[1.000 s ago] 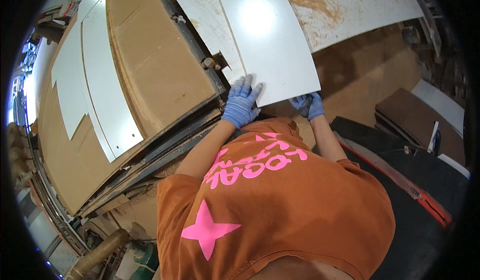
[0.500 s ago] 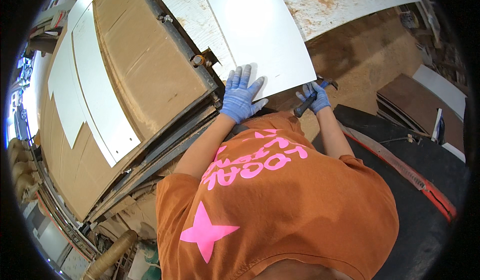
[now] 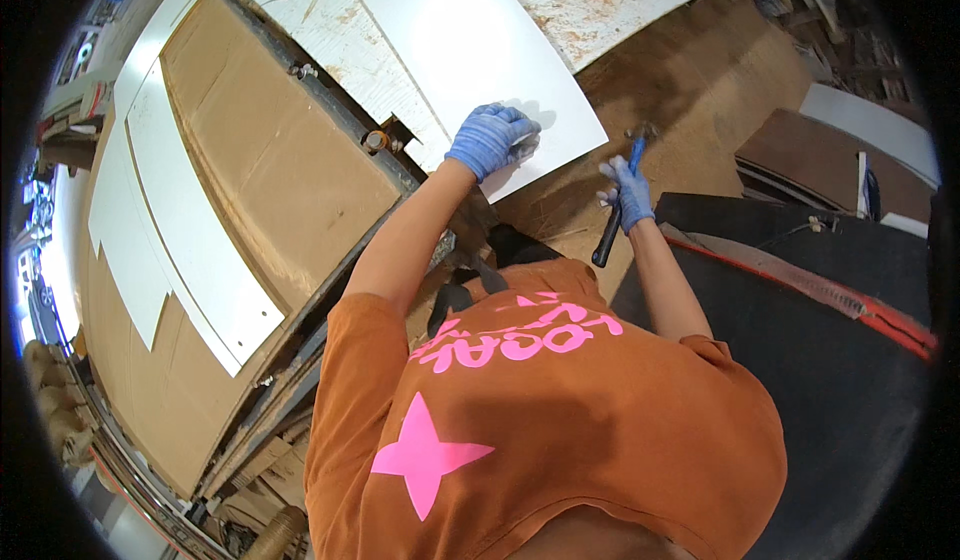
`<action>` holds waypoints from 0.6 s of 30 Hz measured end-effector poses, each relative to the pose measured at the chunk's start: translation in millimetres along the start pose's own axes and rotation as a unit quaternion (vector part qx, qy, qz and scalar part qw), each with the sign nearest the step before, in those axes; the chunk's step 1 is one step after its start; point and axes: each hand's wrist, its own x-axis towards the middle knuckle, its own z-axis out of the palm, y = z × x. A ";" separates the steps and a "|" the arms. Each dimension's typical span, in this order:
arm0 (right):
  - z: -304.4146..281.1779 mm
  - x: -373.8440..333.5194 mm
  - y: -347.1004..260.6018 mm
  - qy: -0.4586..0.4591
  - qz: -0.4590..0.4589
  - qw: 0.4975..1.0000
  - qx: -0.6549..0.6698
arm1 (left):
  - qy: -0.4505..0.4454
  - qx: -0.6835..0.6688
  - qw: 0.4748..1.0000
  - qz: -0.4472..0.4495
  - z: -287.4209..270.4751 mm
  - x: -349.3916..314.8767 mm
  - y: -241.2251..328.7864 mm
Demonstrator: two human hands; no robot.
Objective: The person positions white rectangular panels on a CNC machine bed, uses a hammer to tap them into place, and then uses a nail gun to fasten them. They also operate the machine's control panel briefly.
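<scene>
A white panel (image 3: pixel 480 45) lies at the top middle, its near corner pointing toward me. Just over its near end is my left hand (image 3: pixel 492 140), in a blue glove, its fingers curled in and its shadow falling on the panel. Whatever those fingers may hold is hidden. To the right, past the panel's edge, my gloved right hand (image 3: pixel 630 200) grips a hammer (image 3: pixel 607 238) partway along the handle. The black grip end hangs toward me, and the blue neck and metal head point away.
On the left stands a brown board surface (image 3: pixel 280 150) with white cut pieces (image 3: pixel 200 230) on it. A dark metal rail with a bolt (image 3: pixel 377 141) edges it. To the right are a black surface (image 3: pixel 780 360), a red-handled saw (image 3: pixel 880 325) and stacked brown boards (image 3: pixel 810 160).
My left hand has gone from lying flat with fingers spread on the panel to curled fingers over it. The hammer has swung more upright in my right hand. The view has shifted.
</scene>
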 end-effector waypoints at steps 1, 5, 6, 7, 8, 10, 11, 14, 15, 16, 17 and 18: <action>6.7 4.8 -2.1 -0.006 -0.024 1.000 -0.012 | -0.023 0.003 0.999 0.041 -1.6 6.9 -5.3; 26.1 16.7 -17.9 0.024 -0.105 0.988 -0.108 | -0.063 0.020 0.990 0.125 -1.8 18.1 -11.0; 25.1 16.2 -21.9 0.026 -0.097 0.988 -0.118 | -0.051 0.031 0.990 0.130 5.6 17.4 -9.5; 25.6 19.6 -27.3 0.028 -0.091 0.988 -0.123 | -0.040 0.046 0.988 0.140 8.1 21.2 -9.0; 22.2 32.0 -20.9 0.031 -0.104 0.989 -0.099 | -0.039 0.056 0.989 0.133 11.8 23.8 -6.6; 18.9 48.7 -23.0 0.012 -0.062 0.997 -0.036 | -0.058 0.058 0.990 0.116 17.6 34.8 -2.4; 16.3 57.9 -26.1 0.003 -0.040 0.999 -0.007 | -0.061 0.053 0.991 0.108 20.5 42.0 0.8; 12.4 83.7 -34.4 -0.008 -0.009 1.000 0.028 | -0.052 0.065 0.992 0.098 27.3 59.4 9.3; 10.6 92.2 -38.2 -0.018 -0.006 0.999 0.034 | -0.066 0.057 0.993 0.083 27.4 70.4 7.2; 8.8 95.2 -44.4 -0.032 0.003 0.999 0.034 | -0.082 0.044 0.994 0.065 26.1 76.8 9.2; 7.1 97.6 -47.5 -0.037 0.009 0.999 0.032 | -0.098 0.032 0.994 0.046 25.0 83.2 11.6; 5.6 99.3 -50.0 -0.042 0.016 0.999 0.029 | -0.107 0.032 0.993 0.030 23.3 89.4 14.0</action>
